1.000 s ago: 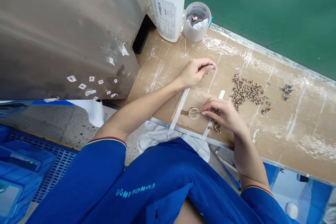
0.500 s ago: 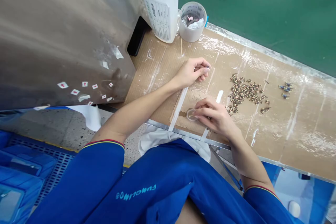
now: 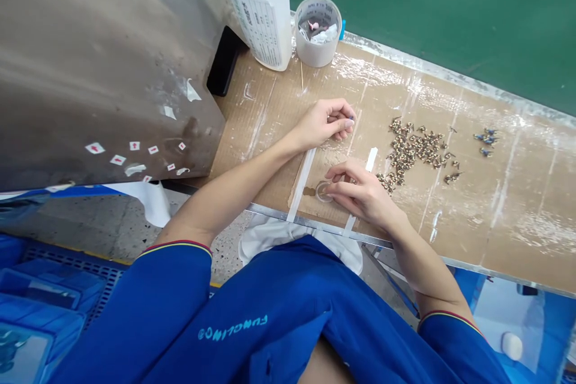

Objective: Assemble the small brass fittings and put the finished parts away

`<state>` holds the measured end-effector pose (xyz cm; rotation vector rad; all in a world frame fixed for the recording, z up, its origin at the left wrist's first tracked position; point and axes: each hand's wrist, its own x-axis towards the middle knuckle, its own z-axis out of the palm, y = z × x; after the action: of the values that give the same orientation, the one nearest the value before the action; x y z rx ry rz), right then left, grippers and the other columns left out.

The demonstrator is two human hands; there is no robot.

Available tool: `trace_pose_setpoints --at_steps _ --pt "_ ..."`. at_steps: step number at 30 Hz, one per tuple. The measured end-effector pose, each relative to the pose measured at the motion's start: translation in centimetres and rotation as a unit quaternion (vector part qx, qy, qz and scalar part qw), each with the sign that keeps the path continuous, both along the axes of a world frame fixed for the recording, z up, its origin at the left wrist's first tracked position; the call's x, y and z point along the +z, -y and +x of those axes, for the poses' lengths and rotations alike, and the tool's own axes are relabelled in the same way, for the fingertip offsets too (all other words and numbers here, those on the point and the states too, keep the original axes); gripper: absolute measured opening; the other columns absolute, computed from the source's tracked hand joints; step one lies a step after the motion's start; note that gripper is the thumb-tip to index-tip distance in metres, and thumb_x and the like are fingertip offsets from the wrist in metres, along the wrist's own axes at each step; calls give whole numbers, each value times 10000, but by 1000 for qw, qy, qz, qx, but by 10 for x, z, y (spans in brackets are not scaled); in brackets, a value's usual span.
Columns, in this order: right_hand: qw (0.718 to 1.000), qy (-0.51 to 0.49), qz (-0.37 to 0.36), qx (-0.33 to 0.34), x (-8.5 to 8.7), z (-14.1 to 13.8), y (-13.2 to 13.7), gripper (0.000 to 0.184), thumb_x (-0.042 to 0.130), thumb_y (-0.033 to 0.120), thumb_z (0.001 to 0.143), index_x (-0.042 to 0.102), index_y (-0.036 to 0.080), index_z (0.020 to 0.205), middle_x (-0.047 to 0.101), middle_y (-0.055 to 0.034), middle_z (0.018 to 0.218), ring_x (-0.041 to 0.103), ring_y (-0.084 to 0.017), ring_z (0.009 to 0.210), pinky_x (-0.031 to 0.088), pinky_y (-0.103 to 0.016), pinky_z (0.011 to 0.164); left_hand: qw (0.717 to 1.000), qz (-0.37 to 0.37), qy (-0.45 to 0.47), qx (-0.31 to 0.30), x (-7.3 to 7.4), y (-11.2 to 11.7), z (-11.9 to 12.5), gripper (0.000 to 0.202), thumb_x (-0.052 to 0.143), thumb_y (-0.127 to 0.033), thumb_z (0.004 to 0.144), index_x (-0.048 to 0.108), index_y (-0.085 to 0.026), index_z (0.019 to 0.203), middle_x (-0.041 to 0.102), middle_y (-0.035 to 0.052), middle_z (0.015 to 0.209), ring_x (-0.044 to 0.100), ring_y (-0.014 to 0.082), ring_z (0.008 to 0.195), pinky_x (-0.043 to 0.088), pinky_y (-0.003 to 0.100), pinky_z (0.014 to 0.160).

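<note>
"What's in your hands?"
"My left hand (image 3: 326, 122) pinches a small dark piece (image 3: 351, 119) (barely showing). My right hand (image 3: 361, 193) closes on a thin stick (image 3: 323, 193), mostly covered, over the little dish (image 3: 317, 194)."
"And the metal bits (image 3: 416, 149)?"
"Heaped on the cardboard (image 3: 472, 210), near my right hand."

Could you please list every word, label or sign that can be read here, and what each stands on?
"FUN…LIN…®": upside down on the blue clothing; the other letters are unclear.
"TAPE", apparently: inside the round cup; the rest is blurred.
Red arrows, no words: small white stickers on the metal panel.
Unreadable: the white bottle's label, too small and blurred.
</note>
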<state>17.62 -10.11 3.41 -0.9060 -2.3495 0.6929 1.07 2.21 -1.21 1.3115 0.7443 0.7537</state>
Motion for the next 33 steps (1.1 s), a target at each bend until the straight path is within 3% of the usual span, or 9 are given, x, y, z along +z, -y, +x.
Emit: trace_pose_setpoints --at_steps 8,12,16,19,22,27,33 --pt "998 54 -1 -21 5 5 1 231 503 204 1045 706 243 942 700 -98 1095 635 -188 884 537 -343 758 999 7 6 -42 4 8 0 63 702 -119 874 642 -118 895 698 22 740 652 79 632 524 195 616" --pt "999 -6 -30 14 5 2 -2 193 514 198 1040 676 228 942 704 -88 1006 657 -181 872 547 -324 735 998 17 9 -60 4 7 -1 71 719 -115 852 659 -113 890 709 26 748 652 81 637 539 206 642" --pt "990 -113 -82 -8 6 2 -4 124 560 199 1024 643 219 934 721 -64 956 693 -163 860 570 -309 738 995 8 22 -97 3 10 1 71 715 -92 830 679 -109 889 728 28 761 663 80 645 562 214 676" --pt "973 -182 -128 -61 8 8 -5 130 577 268 1031 629 227 919 729 -36 882 712 -158 818 583 -313 730 994 13 21 -109 2 13 2 70 710 -75 822 691 -108 881 740 35 769 691 89 678 572 211 692" --pt "950 -228 -143 -157 10 16 -7 163 589 352 1033 611 238 919 717 -28 822 702 -157 749 578 -308 669 993 25 13 -113 2 15 3 53 720 -82 828 698 -109 868 745 40 775 710 98 703 575 209 698" --pt "914 -249 -44 -319 2 22 -13 190 615 406 1021 585 247 920 712 -34 855 709 -160 743 592 -321 669 992 33 0 -124 0 15 3 50 740 -104 843 706 -107 880 738 43 761 704 96 674 574 213 683" --pt "910 -182 -15 -372 -9 23 -16 199 572 425 1039 596 246 956 720 -48 909 730 -173 790 610 -338 695 991 40 -4 -129 -1 16 3 93 760 -164 849 702 -104 891 727 44 723 698 99 636 574 206 642"
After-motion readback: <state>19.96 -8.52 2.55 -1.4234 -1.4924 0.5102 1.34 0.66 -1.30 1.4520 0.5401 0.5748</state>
